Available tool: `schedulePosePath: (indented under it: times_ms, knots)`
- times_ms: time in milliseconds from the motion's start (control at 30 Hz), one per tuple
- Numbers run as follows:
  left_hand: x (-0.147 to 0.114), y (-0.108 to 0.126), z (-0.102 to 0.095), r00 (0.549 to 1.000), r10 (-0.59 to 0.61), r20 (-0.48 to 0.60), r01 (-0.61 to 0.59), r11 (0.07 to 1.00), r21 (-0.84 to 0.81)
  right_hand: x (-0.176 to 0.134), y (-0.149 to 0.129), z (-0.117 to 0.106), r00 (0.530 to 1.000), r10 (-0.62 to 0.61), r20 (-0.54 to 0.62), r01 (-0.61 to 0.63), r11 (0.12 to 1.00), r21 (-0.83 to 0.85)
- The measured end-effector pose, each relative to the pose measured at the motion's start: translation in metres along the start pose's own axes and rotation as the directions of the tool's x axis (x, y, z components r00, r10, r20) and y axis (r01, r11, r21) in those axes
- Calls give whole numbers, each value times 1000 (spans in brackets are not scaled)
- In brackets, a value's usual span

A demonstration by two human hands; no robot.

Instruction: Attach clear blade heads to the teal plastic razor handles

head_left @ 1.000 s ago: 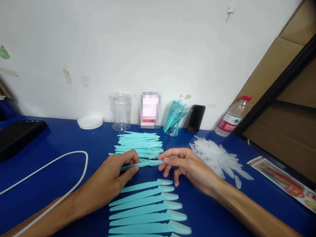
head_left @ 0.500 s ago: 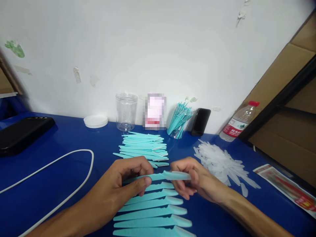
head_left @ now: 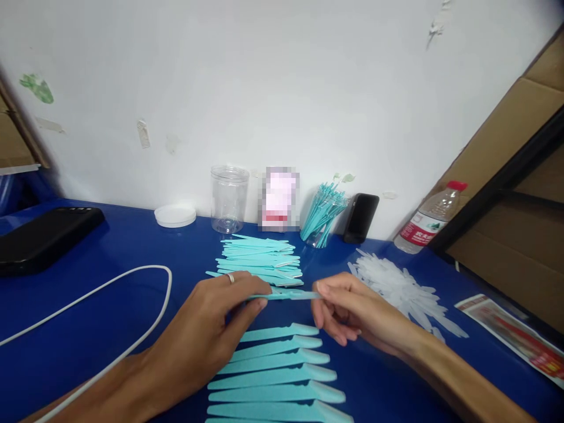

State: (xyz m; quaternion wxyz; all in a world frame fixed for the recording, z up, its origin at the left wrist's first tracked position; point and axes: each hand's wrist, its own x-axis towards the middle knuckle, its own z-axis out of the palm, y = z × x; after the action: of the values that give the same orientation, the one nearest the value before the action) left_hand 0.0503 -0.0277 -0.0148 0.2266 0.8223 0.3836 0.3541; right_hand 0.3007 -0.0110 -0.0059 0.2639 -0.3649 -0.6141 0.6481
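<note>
My left hand (head_left: 211, 320), a ring on one finger, is closed on the handle of a teal eyebrow razor (head_left: 282, 294). My right hand (head_left: 352, 302) pinches the translucent blade cover (head_left: 304, 295) at the razor's other end, the other fingers curled below. Just beyond the hands lies a loose pile of teal razors (head_left: 259, 258). Nearer me, several razors with pale blade covers (head_left: 268, 378) form a spaced row, blades to the right; my left hand hides some handle ends. A heap of translucent blade covers (head_left: 396, 288) spreads past my right hand.
Along the wall stand a clear jar (head_left: 229, 202), a pixelated upright item (head_left: 278, 200), a tub of teal sticks (head_left: 324, 214) and a black phone-like device (head_left: 361, 218). A white lid (head_left: 175, 215), black case (head_left: 48, 238), white cable (head_left: 145, 267), bottle (head_left: 425, 226) and packet (head_left: 511, 332) lie around.
Both hands have moved slightly away from me with the razor, off the row. My right fingertips have shifted from along the covered blade to a pinch at its tip. The view has shifted slightly.
</note>
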Motion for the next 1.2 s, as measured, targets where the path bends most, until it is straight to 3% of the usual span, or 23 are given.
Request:
schedulePosePath:
  times_ms: [67, 133, 267, 300, 367, 467, 533, 600, 967, 1200]
  knots:
    - [-3, -3, 1, 979, 203, 1, -196, 942, 273, 0, -3, 1, 997, 66, -36, -65, 998, 22]
    - [-6, -6, 0, 932, 362, 26, -336, 832, 441, -1, -4, 3, 993, 119, -25, -117, 991, 62]
    - [-6, -7, -6, 862, 506, 11, -415, 694, 588, -2, -5, 1, 982, 188, 24, -189, 970, 155]
    - [-5, -6, -8, 866, 499, 5, -406, 699, 588, -3, -6, -1, 983, 185, 15, -185, 968, 167]
    - [-1, -6, -10, 913, 405, -41, -328, 793, 513, -2, -7, -6, 986, 148, -74, -138, 983, 125]
    - [6, -7, -9, 996, 27, -83, -11, 982, 187, 0, -9, -11, 949, 8, -315, -33, 997, -74]
    - [10, -9, -5, 978, -208, -12, 207, 978, -40, 2, -8, -10, 917, -62, -394, -6, 986, -168]
    - [13, -12, -2, 951, -301, 66, 308, 939, -150, 5, -6, -7, 913, -74, -401, -1, 983, -183]
    - [12, -13, 1, 934, -328, 139, 346, 930, -128, 8, 1, 3, 917, -102, -387, 29, 981, -191]
    - [7, -4, 3, 956, -237, 175, 249, 967, -47, 6, 5, 16, 954, -75, -291, 37, 990, -135]
